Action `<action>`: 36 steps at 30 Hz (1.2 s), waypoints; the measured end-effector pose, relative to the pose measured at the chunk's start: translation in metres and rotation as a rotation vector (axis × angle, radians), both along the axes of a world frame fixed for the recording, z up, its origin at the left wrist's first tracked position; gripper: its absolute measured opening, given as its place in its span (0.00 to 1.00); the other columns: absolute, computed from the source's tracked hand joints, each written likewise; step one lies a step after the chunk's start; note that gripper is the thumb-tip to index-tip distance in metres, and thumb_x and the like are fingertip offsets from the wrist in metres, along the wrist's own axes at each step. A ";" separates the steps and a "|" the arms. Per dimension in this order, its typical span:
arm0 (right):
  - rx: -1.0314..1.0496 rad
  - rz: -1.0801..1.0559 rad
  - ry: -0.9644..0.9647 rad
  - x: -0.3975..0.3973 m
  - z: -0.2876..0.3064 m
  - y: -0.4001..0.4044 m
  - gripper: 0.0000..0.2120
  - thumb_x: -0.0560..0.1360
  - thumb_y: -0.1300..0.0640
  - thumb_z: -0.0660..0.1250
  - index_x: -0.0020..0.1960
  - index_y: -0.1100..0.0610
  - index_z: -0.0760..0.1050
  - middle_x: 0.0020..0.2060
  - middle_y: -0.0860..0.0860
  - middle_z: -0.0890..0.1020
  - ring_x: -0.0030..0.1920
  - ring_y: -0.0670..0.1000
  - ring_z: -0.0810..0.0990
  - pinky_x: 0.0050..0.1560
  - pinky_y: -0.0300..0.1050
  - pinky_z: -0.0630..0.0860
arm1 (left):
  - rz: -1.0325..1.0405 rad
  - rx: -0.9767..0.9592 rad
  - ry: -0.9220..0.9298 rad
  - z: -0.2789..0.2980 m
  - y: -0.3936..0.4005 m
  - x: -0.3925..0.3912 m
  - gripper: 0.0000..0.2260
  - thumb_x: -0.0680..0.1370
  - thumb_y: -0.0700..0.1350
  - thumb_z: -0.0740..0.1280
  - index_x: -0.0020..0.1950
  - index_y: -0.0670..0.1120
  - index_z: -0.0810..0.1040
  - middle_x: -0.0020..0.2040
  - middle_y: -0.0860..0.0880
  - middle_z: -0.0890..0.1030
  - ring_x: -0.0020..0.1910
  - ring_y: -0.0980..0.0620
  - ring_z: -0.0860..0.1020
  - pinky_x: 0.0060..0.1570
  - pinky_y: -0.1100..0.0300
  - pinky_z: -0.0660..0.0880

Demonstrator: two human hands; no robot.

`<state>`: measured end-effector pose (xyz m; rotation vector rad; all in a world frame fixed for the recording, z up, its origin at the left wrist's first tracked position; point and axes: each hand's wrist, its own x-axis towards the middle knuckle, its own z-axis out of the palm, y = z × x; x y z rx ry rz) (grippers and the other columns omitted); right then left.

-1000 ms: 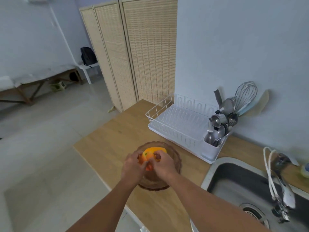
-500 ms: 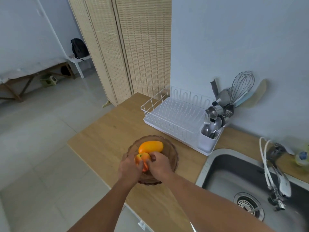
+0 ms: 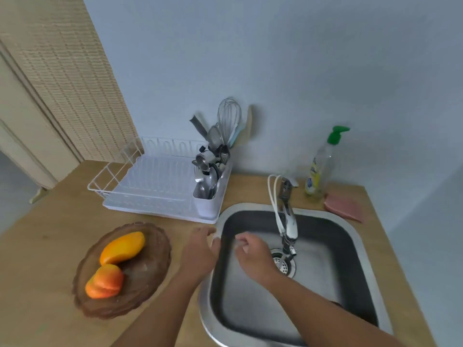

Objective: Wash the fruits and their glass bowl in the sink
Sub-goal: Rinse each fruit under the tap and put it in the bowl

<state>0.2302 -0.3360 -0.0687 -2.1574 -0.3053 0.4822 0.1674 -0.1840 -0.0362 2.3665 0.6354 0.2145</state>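
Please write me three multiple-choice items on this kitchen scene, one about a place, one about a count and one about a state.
1. Where does the soap bottle stand?
A. inside the sink
B. on the counter behind the sink, beside the tap
C. in the dish rack

2. How many fruits lie in the glass bowl?
A. two
B. four
C. none

3. What is the state of the dish rack?
A. stacked with plates
B. tipped on its side
C. bare of plates, with utensils only in its cup

Answers:
1. B: it stands just right of the tap, next to a pink sponge.
2. A: a long orange fruit and a rounder orange-red fruit.
3. C: the slots are empty; whisk and spoons stand in the cup.
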 end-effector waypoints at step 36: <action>-0.268 -0.106 0.080 0.000 -0.025 -0.077 0.22 0.84 0.45 0.51 0.76 0.44 0.68 0.79 0.46 0.65 0.80 0.53 0.57 0.79 0.54 0.59 | 0.280 -1.739 0.322 -0.083 -0.145 0.045 0.23 0.82 0.56 0.59 0.70 0.41 0.74 0.60 0.42 0.82 0.59 0.43 0.80 0.63 0.47 0.76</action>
